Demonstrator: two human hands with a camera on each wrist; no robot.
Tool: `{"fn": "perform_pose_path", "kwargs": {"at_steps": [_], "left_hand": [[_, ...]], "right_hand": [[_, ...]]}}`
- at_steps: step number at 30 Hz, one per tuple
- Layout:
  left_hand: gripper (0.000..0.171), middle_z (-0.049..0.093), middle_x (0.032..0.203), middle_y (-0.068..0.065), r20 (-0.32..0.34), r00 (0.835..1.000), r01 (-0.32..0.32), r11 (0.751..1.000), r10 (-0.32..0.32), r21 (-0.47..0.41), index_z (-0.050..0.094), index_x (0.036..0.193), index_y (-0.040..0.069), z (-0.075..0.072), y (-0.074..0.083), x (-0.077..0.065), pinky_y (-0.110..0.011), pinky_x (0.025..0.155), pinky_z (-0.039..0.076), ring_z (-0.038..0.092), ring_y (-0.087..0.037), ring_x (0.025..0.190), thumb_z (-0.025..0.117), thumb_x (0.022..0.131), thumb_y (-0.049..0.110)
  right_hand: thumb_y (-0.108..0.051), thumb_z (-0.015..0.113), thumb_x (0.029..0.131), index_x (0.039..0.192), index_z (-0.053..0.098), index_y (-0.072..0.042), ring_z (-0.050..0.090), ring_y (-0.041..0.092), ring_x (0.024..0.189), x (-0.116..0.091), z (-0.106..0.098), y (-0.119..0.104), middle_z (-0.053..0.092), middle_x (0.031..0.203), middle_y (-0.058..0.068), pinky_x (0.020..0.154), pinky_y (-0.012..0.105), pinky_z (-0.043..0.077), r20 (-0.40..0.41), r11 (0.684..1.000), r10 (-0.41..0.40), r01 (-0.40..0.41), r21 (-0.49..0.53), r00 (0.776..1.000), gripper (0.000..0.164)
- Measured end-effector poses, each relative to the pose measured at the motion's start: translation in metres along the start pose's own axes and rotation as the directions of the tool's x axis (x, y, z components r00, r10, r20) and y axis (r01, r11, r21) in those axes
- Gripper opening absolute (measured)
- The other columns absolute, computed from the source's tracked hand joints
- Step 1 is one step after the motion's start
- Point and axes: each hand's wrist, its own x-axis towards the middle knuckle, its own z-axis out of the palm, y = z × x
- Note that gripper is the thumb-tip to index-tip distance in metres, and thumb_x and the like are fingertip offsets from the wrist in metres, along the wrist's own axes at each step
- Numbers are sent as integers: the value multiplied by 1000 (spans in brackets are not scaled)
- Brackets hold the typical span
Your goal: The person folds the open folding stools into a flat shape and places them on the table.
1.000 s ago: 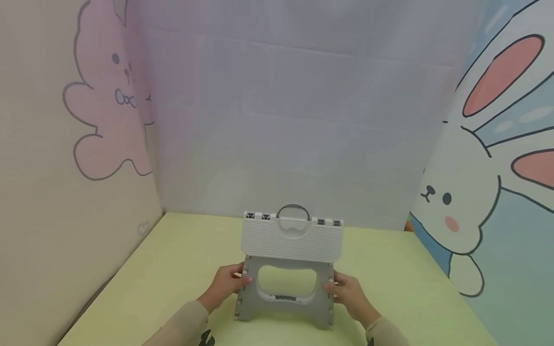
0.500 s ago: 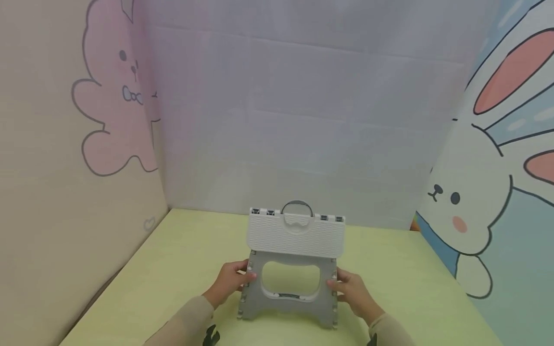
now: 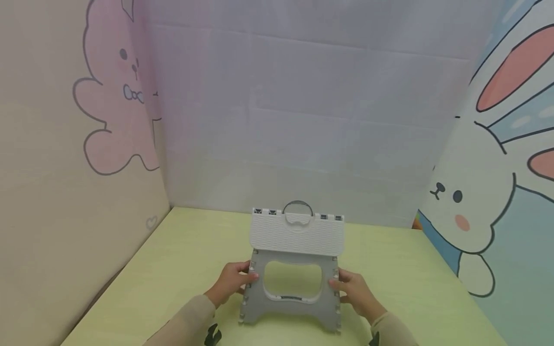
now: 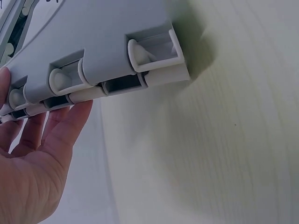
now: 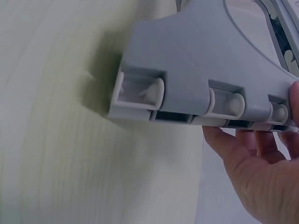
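Note:
A folding step stool stands between my hands in the head view, its white textured top panel [image 3: 270, 238] above a grey leg panel [image 3: 277, 307]. A dark carrying handle [image 3: 297, 203] arches over the top edge, and a large rounded opening pierces the grey part. My left hand [image 3: 229, 283] grips the left side edge, thumb on the front. On the opposite edge my right hand [image 3: 357, 293] does likewise. Both wrist views show the fingers [image 4: 60, 130] behind the notched hinge edge, where two layers lie close together.
The stool is over a pale yellow table [image 3: 195, 240]. A plain whitish backdrop [image 3: 303, 120] hangs behind it. Side panels carry a pink cartoon animal [image 3: 112, 115] and a white rabbit [image 3: 467, 211].
The head view has shifted, so the scene sits slightly further right and higher. The stool's grey lower edge has tipped a little nearer. Both hands keep their grip.

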Motion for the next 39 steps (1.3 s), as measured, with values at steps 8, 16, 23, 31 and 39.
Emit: {"fn": "perform_pose_path", "kwargs": {"at_steps": [8,16,23,31,39], "left_hand": [[51,65,91,-8,43,999,23,1000,-24,20,50,128,-12,1,-1,-4,-39,61,57,66,-26,82,69,86,10],[54,69,100,-18,77,993,86,996,-86,11,49,130,-11,1,-5,-5,-41,60,57,67,-24,79,70,87,13],[49,70,95,-18,99,989,114,993,-112,-14,53,125,-11,2,-9,-7,-40,62,57,68,-22,76,70,87,14],[40,71,87,-12,115,987,112,994,-112,6,60,116,-12,2,-8,-9,-38,62,57,66,-18,72,69,87,13],[39,71,88,-14,103,985,140,990,-141,20,59,118,-12,4,-11,-9,-38,61,57,66,-19,72,69,87,11]], "right_hand": [[-14,64,91,136,33,14,61,37,103,-2,-1,4,46,132,35,81,51,52,27,1000,10,-10,-5,1000,61],[-13,63,91,134,35,16,63,34,102,-3,-4,12,48,130,35,83,48,52,53,1000,17,-17,8,998,59],[-13,64,90,131,40,18,62,36,102,-3,-4,16,52,127,34,82,49,52,60,1000,24,-24,-5,998,56],[-12,63,91,130,42,19,62,36,103,-5,-3,16,56,123,32,83,50,52,73,999,33,-32,-21,997,54],[-13,64,91,128,45,18,64,32,98,-4,-3,17,62,114,27,81,49,53,69,998,65,-64,-16,996,52]]}}
